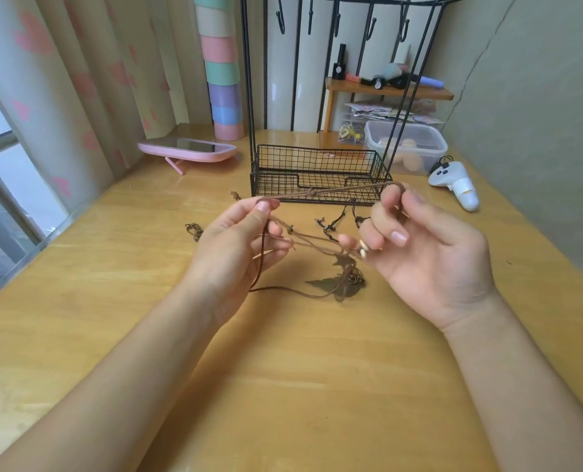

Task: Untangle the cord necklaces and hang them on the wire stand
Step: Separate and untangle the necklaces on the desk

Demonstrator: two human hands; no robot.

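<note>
At the far edge of the table stands the wire stand. A small pinkish thing shows through its mesh basket base, inside or behind I cannot tell. A lidded clear plastic box in the far right corner holds round beige lumps.

The cord necklaces hang tangled over the middle of the table, between hands held apart. The left hand and right hand each pinch the brown cord, pulling it taut. It runs left to right, rising slightly rightward. Looser strands sag below. A metal pendant lies flat on the table beneath them.
</note>
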